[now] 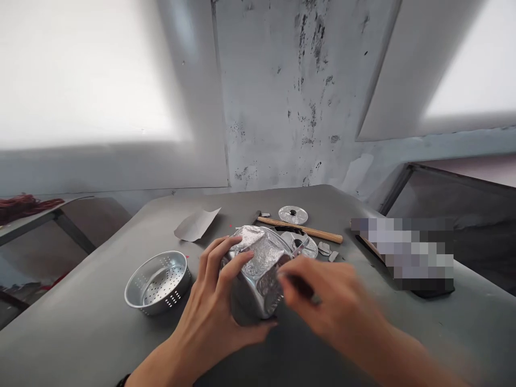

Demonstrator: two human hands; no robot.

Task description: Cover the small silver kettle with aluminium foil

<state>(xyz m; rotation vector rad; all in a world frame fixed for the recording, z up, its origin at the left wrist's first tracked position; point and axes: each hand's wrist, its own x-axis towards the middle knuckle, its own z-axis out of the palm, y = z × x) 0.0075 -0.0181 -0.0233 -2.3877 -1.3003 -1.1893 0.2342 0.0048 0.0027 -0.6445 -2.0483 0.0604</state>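
Observation:
My left hand (220, 295) is closed around a shiny, dented metal pot (258, 263), fingers over its crumpled surface and thumb beneath. The pot is tilted above the table. My right hand (322, 295) is curled at the pot's right side and smeared by motion. Something dark shows between its fingers, too blurred to name. Left of my left hand stands a perforated metal steamer basket (159, 282). Just behind the pot lies a glass lid (308, 250) with a black knob, partly hidden. A hammer (300, 228) with a wooden handle lies across the table behind it.
A second glass lid (293, 215) lies farther back on the grey table (92, 317). A curled grey sheet (197, 224) is at the back left. Several small grey pieces (327, 251) lie near the hammer. A pixelated object (407, 252) sits at the right edge.

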